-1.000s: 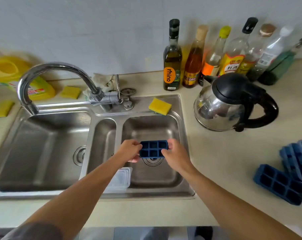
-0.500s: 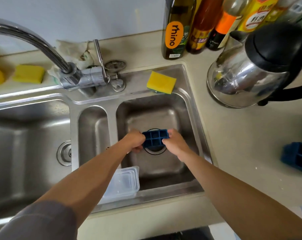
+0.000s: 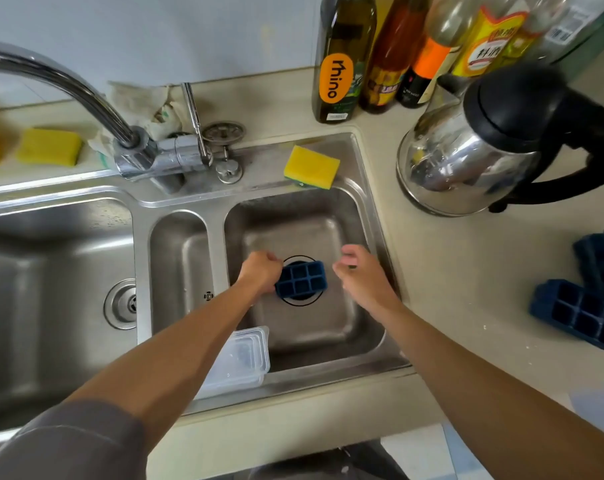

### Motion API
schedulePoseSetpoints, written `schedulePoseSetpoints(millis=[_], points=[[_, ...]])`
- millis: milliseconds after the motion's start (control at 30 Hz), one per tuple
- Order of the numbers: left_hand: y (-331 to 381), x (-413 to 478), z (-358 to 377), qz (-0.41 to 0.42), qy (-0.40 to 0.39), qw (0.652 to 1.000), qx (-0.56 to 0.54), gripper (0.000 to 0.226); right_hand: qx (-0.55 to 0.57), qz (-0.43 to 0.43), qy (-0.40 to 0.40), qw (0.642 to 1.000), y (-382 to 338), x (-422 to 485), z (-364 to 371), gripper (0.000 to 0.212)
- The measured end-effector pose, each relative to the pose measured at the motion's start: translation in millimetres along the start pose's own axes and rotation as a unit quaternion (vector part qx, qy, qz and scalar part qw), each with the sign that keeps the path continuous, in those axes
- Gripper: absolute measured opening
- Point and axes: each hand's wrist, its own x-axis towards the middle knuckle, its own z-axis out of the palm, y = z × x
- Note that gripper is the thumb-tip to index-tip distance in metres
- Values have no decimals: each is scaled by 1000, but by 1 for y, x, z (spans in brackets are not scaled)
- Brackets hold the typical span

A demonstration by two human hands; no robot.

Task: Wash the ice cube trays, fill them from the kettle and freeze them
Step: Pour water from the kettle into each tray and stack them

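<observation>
One tray [image 3: 302, 280] held at its end in your left hand [image 3: 260, 271] over the drain [image 3: 298, 300], right hand [image 3: 361, 277] free and slack: take the sponge [image 3: 311, 166], swing the tap [image 3: 155, 157] across.

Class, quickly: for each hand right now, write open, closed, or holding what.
Left hand: grips the blue ice cube tray by its left end.
Right hand: open, holding nothing, apart from the tray.

Grey sleeve [image 3: 68, 441] on left upper arm; forearms [image 3: 189, 344] bare.
</observation>
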Motion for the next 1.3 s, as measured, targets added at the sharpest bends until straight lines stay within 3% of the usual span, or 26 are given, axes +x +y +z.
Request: schedulePoseSetpoints(millis=[200,400,700,767,900,1000,1300], points=[[26,-24,18,43,18,993,-106,20,120,-109,108,981,-18,-33,-58,28],[58,-58,56,78,10,987,-139,17,222,-187,245,925,-24,-61,-134,20],[102,-113,105,95,47,978,-179,22,195,-314,409,834,-33,-72,-266,30],[106,-123,113,94,59,975,-191,19,189,-310,394,845,-35,-58,-286,34],[111,-147,123,94,77,970,-211,17,152,-275,285,906,-28,-25,-303,37],[110,-161,127,91,83,965,-232,19,157,-256,199,933,-20,-7,-301,61],[98,-169,121,85,70,961,-252,18,168,-215,110,956,-15,-32,-272,78]])
